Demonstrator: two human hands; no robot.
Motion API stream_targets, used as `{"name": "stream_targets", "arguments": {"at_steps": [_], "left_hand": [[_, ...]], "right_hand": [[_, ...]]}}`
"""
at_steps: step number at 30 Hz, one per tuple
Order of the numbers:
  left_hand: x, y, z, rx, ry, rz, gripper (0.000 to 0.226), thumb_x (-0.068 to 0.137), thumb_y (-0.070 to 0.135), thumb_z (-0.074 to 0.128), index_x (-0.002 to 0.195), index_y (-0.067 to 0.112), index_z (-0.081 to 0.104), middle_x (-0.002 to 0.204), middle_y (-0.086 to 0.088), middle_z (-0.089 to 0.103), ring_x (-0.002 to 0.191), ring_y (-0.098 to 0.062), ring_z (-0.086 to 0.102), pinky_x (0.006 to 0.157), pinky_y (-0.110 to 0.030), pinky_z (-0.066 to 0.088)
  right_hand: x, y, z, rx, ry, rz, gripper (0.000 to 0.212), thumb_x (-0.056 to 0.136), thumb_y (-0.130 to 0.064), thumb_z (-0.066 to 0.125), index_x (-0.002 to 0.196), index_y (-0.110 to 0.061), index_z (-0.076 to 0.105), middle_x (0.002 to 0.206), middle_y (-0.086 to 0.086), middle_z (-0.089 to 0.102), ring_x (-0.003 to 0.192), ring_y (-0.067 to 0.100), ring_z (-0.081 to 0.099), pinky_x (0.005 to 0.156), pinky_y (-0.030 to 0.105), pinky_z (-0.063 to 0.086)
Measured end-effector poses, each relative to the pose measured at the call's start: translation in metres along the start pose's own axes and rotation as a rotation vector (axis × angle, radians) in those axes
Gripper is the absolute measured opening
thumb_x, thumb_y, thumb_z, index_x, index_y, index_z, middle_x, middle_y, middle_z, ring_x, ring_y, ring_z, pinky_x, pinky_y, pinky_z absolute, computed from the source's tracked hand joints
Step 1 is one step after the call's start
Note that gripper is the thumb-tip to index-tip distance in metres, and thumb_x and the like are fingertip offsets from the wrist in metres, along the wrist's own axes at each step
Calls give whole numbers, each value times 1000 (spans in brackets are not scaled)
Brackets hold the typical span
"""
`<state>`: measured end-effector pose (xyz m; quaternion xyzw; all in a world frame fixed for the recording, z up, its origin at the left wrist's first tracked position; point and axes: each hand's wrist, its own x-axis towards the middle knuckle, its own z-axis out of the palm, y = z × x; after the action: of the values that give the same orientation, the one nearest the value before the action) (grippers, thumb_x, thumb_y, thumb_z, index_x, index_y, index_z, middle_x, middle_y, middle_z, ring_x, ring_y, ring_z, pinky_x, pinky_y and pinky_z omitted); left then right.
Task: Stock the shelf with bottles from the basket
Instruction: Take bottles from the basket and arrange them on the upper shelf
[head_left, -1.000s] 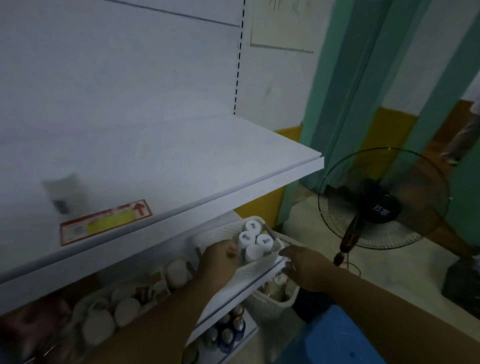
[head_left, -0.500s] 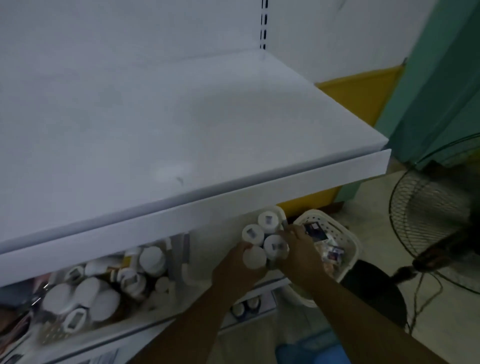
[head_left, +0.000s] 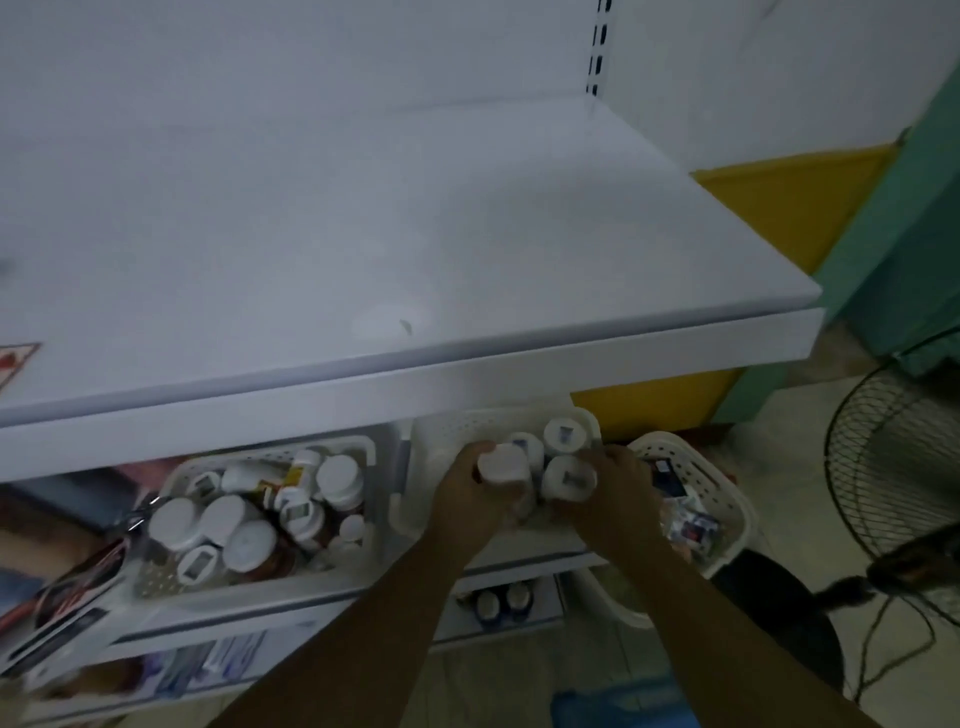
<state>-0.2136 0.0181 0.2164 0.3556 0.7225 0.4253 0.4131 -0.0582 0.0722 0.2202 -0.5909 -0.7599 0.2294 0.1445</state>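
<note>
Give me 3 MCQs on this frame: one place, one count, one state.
1. Where is the basket of bottles left of the hands?
A. top shelf B. lower shelf C. floor
2. How many white caps show between the hands?
A. one B. four C. nine
3. The top shelf is:
A. bare of bottles B. half full C. packed

Key: B, it sits under the top shelf; B, four caps cluster between left hand and right hand; A, no bottle stands on it.
</note>
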Motion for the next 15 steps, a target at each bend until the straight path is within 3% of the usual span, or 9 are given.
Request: {"name": "stream_targets", "arguments": {"at_steps": [1,3,5,7,9,12,15], "left_hand": [[-7,5,-13,-69,15,23,34,76,15,74,98,31,55,98,8,62,92,-12,60,79,-23,54],[-28,16,-46,-150,41,51,37,76,10,74,104,27,56,95,11,61,84,-1,59,63,-8,50],[-57,24,-83,-232,47,73,36,80,9,70,112,22,57,102,4,62,85,0,58,58,-5,48],[-95,29,-123,-292,44,98,34,82,13,67,112,27,60,108,6,62,87,5,59,59,-6,48],[-137,29,-166,-347,48,119,30,79,25,70,108,33,63,115,10,60,96,7,56,71,-13,50],[-199,26,-231,-432,22,132,47,59,48,74,103,34,67,122,-2,63,110,-22,60,93,-43,51],[-251,21,-288,-484,100,201,46,55,59,67,96,37,66,101,0,70,92,-22,69,75,-36,56]], "right_hand": [[-6,-9,-7,202,-51,27,46,69,-35,74,109,-18,60,106,4,60,100,23,57,82,34,49],[-22,-35,-19,613,-142,74,46,74,-19,75,115,-19,55,99,-7,55,88,10,57,71,15,47],[-41,-65,-25,864,-164,75,38,76,-9,72,108,-22,54,94,-17,52,78,-6,51,58,2,44],[-66,-99,-25,1033,-246,49,32,74,-11,72,99,-26,58,97,-14,58,83,0,57,67,13,50],[-96,-138,-24,1153,-351,25,37,63,-28,75,98,-29,64,99,-4,68,88,16,66,71,27,55],[-140,-202,-18,1296,-466,-58,51,52,-43,73,99,-24,69,95,3,74,88,21,70,67,37,57],[-181,-271,-12,1351,-594,-153,39,62,-43,66,95,-24,72,97,8,74,91,28,69,74,48,57]]}}
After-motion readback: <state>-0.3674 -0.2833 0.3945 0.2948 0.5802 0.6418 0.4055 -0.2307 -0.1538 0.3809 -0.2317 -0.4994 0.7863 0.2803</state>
